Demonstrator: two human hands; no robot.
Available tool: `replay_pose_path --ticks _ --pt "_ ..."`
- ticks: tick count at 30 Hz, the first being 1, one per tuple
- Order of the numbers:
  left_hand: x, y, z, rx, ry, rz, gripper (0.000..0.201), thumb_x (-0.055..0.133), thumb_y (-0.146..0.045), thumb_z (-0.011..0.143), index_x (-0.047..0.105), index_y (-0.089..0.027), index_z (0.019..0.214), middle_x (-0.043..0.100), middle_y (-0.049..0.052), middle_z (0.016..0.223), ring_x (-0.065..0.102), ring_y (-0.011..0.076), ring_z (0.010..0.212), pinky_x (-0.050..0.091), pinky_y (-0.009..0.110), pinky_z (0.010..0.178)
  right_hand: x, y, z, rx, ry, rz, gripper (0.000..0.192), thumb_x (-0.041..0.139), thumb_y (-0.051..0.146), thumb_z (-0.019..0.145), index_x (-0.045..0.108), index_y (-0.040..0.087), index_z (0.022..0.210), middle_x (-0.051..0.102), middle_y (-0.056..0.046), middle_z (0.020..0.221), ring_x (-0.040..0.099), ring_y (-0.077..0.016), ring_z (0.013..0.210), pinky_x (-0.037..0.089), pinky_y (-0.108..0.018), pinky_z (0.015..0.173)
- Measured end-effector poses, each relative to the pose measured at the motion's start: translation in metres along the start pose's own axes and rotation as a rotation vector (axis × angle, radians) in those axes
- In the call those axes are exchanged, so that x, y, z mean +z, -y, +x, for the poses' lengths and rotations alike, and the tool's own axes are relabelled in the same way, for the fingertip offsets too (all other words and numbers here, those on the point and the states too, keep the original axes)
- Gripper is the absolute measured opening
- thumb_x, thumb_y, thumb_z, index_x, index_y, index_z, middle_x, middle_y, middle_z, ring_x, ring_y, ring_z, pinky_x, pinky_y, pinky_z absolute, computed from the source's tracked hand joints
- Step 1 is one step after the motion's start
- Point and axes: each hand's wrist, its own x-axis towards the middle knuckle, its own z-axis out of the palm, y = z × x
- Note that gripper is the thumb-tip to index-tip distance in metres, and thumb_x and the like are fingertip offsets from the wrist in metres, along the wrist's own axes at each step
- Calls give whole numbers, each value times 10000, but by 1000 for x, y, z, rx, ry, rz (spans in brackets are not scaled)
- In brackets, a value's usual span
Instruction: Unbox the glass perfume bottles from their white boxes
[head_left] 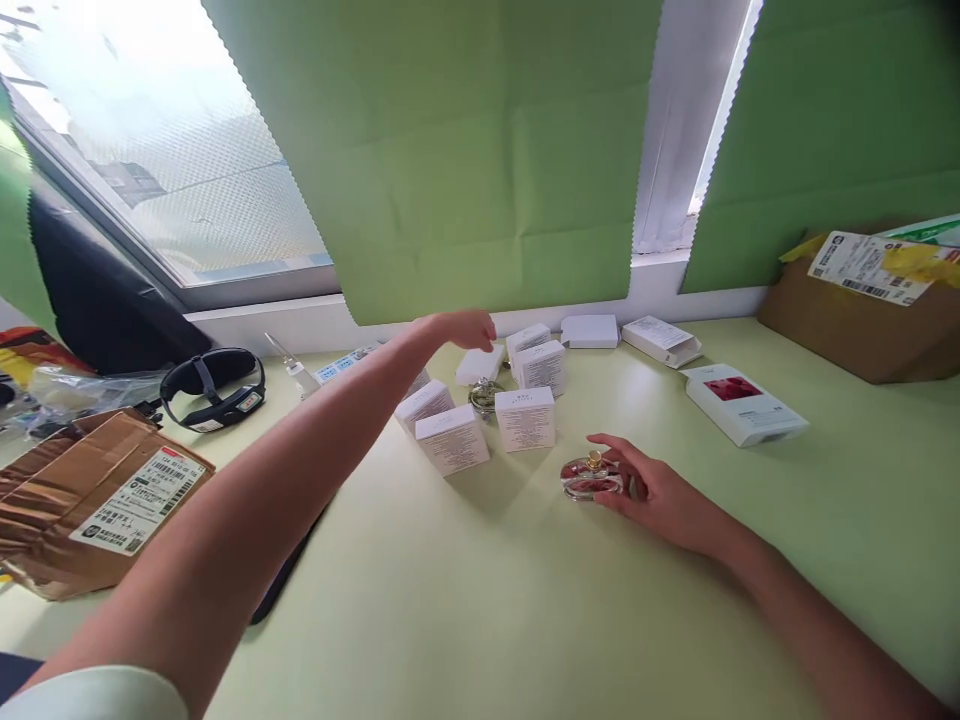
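Fingers of right hand [660, 490] curled around round glass perfume bottle [591, 477], centre frame | left hand [466, 328] loosely closed above small white cardboard box [480, 364], holding nothing | pale green bench [480, 600]

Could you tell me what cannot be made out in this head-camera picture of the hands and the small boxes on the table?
- Whether the left hand touches the white box below it: its fingers are turned away.
- The print on the small boxes: too small.
- Most of the dark flat thing on the table: the left arm covers it.
- The far side of the glass bottle: the right hand wraps it.
- The brown carton: cut off by the right edge.
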Motion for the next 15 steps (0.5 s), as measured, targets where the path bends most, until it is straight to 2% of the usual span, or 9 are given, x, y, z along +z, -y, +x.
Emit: replay_pose_path --ticks 3,5,7,9,11,13,15 --pt "25 9 35 -75 180 70 707 800 -463 652 634 -308 1321 614 71 1409 594 296 1210 447 388 1039 1 -1 0 -27 -7 7 660 572 572 926 360 347 1509 532 7 808 577 -271 1151 482 -369 823" --pt "39 15 45 -132 249 113 925 848 -558 546 566 -334 1398 517 120 1503 532 390 1286 425 490 1061 1 -2 1 -34 -10 3 653 573 562 929 361 346 1508 519 19 799 609 -244 1020 480 -365 814" --pt "48 23 49 -179 290 146 1051 861 -602 485 518 -335 1442 461 165 1534 501 453 1299 421 557 1046 1 -3 1 -26 -10 -8 646 569 555 932 355 360 1510 537 21 833 609 -203 841 485 -363 779" --pt "54 33 52 -207 302 164 1072 856 -592 497 474 -349 1468 449 170 1536 503 448 1292 433 555 1031 2 -5 2 -21 -16 -12 636 572 540 933 358 375 1508 554 16 868 598 -186 783 491 -360 765" --pt "59 41 55 -214 283 171 1018 840 -561 542 461 -368 1466 457 150 1525 491 418 1306 433 530 1037 2 -5 2 -25 -20 -4 629 581 511 932 361 381 1507 563 11 873 613 -199 835 498 -354 768" --pt "63 43 60 -185 240 162 925 802 -547 614 465 -365 1456 465 127 1515 449 388 1350 411 509 1069 2 -5 2 -30 -17 9 625 582 489 934 361 381 1509 565 5 876 620 -208 875 505 -348 769" --pt "67 39 66 -123 200 133 817 745 -535 697 485 -325 1443 497 114 1489 434 350 1368 398 471 1091 2 -5 1 -26 -9 17 626 579 491 936 356 381 1511 573 -2 911 610 -192 823 509 -342 751"
